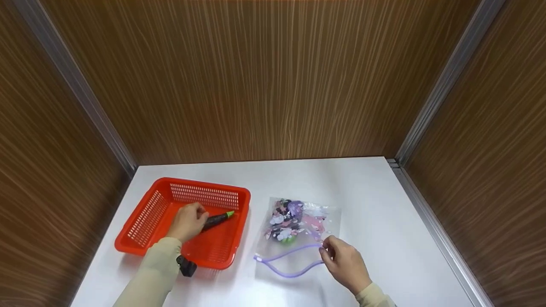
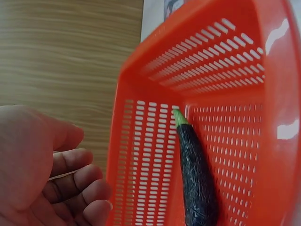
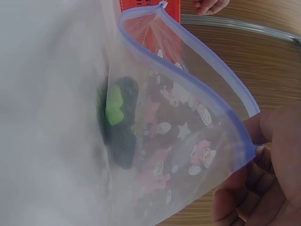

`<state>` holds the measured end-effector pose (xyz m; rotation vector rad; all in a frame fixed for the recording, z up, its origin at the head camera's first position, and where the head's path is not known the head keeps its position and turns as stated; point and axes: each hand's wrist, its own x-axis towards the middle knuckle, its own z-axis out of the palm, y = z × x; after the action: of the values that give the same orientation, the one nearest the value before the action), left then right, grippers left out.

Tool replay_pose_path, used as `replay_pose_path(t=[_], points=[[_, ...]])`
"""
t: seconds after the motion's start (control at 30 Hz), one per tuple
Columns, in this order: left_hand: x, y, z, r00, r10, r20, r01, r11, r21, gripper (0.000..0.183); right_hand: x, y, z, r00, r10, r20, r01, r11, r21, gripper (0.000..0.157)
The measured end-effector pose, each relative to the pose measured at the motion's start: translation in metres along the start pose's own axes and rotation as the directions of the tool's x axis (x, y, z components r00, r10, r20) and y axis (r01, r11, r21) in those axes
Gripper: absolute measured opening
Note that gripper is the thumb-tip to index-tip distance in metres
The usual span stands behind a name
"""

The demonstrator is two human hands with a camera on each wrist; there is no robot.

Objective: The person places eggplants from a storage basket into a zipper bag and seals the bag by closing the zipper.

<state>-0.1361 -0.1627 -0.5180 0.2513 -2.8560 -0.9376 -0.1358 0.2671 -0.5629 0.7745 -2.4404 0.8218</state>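
Wore a pale sleeve [image 1: 151, 268] on the left arm, with a small black device [image 1: 186, 266] at the wrist. Pinched one corner of the clear, cartoon-printed zip bag [image 1: 294, 226] between right thumb and fingers, with the right hand [image 1: 346, 262] at the near right of its mouth. Held that mouth parted in a purple-edged loop, a white slider [image 1: 258, 258] at the opposite end. Saw a green-capped dark vegetable [image 3: 123, 146] through the film, inside the bag. Held the left hand [image 1: 187, 221] over the red plastic basket [image 1: 213, 241], left of the bag, fingers loosely curled around nothing. Found a long dark eggplant [image 1: 216, 220] lying in the basket, green stem pointing to its far right corner, apart from the hand in the left wrist view. Had basket and bag on a white table [image 1: 371, 187], before a brown wood-grain panel [image 1: 264, 81].
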Motion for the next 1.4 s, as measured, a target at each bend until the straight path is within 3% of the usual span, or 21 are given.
replay_pose_path(t=[0.3,0.47,0.87,1.13,1.4], points=[[0.008,-0.020,0.008,0.999,-0.001,-0.045,0.001,1.000,0.008,0.016,-0.005,0.006,0.008,1.000,-0.010,-0.023,0.009,1.000,-0.013,0.018],[0.014,-0.029,0.015,0.998,-0.032,-0.056,0.033,0.999,0.019,0.024,-0.007,0.008,0.011,1.000,-0.008,-0.026,0.008,1.000,0.000,0.017],[0.028,-0.036,0.022,0.998,-0.058,0.026,0.055,0.995,0.081,0.043,-0.008,0.011,0.012,0.999,-0.025,-0.031,0.026,1.000,0.007,0.017],[0.029,-0.046,0.031,0.988,-0.110,0.110,0.095,0.986,0.137,0.064,-0.011,0.012,0.014,1.000,-0.002,-0.022,0.002,1.000,0.004,0.016],[0.030,-0.049,0.040,0.977,-0.141,0.158,0.113,0.979,0.172,0.070,-0.012,0.015,0.015,1.000,-0.002,-0.018,0.003,1.000,0.002,0.014]])
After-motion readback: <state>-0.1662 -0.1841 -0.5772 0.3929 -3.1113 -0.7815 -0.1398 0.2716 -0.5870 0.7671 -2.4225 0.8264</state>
